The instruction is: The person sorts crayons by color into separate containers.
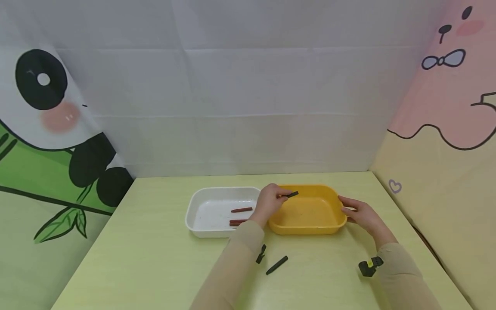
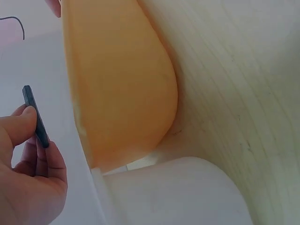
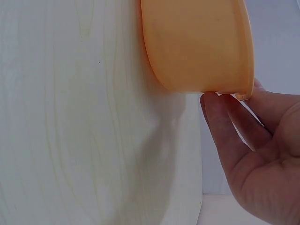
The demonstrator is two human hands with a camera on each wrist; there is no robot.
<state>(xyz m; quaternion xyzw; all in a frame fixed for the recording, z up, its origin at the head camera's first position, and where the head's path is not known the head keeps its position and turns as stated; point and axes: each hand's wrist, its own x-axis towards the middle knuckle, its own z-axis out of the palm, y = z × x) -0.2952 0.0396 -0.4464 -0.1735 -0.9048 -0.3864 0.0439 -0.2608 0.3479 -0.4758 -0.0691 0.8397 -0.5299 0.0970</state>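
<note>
My left hand (image 1: 270, 201) pinches a short black crayon (image 2: 35, 117) between thumb and fingertips, above the left part of the yellow tray (image 1: 302, 229). In the left wrist view the crayon stands out past the tray's rim. At the tray's right end, my right hand (image 1: 362, 215) grips the rim, fingers against the outer wall (image 3: 197, 47). To the left stands a white tray (image 1: 201, 234) with several reddish-brown crayons (image 1: 242, 210) lying in it; my left hand and forearm cover its right side.
A second black crayon (image 1: 277, 265) lies on the pale table (image 1: 155, 267) in front of the trays, between my forearms. The two trays stand side by side. A white cloth (image 1: 248, 142) rises behind the table, with printed cartoon panels on both sides.
</note>
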